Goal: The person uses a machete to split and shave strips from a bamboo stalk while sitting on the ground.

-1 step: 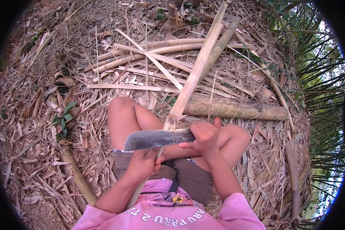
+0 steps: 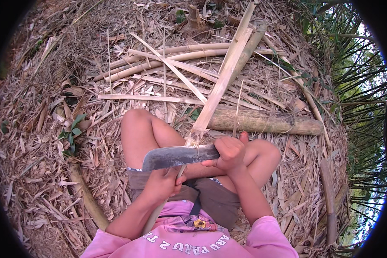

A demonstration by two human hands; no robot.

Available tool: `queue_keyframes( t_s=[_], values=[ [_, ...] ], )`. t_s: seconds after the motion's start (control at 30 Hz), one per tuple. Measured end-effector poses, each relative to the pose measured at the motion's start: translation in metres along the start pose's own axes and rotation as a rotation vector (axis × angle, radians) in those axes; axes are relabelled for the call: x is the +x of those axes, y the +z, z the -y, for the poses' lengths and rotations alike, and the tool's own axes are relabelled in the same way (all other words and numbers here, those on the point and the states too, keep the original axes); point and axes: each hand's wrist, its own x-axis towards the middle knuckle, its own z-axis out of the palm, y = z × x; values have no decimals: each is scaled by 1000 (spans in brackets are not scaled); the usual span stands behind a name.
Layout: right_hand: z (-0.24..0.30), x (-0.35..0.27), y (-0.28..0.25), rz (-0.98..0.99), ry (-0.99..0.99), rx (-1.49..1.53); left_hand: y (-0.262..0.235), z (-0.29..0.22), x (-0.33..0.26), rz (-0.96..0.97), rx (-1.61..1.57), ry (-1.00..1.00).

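Note:
A broad dark machete (image 2: 170,157) lies crosswise over my lap, its blade pointing left. My right hand (image 2: 229,153) is wrapped round its handle, which the fingers hide. Under the blade runs a long pale split bamboo strip (image 2: 219,88), slanting from the far right down toward my body. Frayed fibres stand up on the strip just beyond the blade. On the near side of the machete my left hand (image 2: 163,185) is closed round the strip's thinner part, whose near end reaches my shirt. The blade hides part of the strip.
A thick bamboo log (image 2: 266,121) lies ahead of my right knee. A bamboo pole (image 2: 250,51) leans over it beside the strip. Several split lengths (image 2: 176,57) lie farther off. Another pole (image 2: 89,198) is near my left elbow. Dry leaves cover the ground, with bamboo stems (image 2: 365,116) at the right.
The machete has shifted very slightly right. The bamboo strip has moved a little, and its fibres by the blade stand out more. Both hands keep their grip.

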Motion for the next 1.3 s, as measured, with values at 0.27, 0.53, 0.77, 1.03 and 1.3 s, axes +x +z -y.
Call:
queue_keyframes(
  t_s=[0.27, 0.53, 0.77, 1.03, 1.3],
  values=[
    [27, 9, -11, 85, 19, -44, 2, 3, 2, -25, -10, -16],
    [-22, 14, -30, 57, -147, -244, 1, 3, -1, 49, -39, -106],
    [-27, 13, -40, 186, -46, -261, -4, -15, 10, 176, -166, -196],
    [27, 20, -18, 485, 524, 149, -36, -21, 50, 212, -190, -175],
    [53, 40, 10, 450, 795, 715, -35, -41, 60, 11, 164, 124]
  ],
)
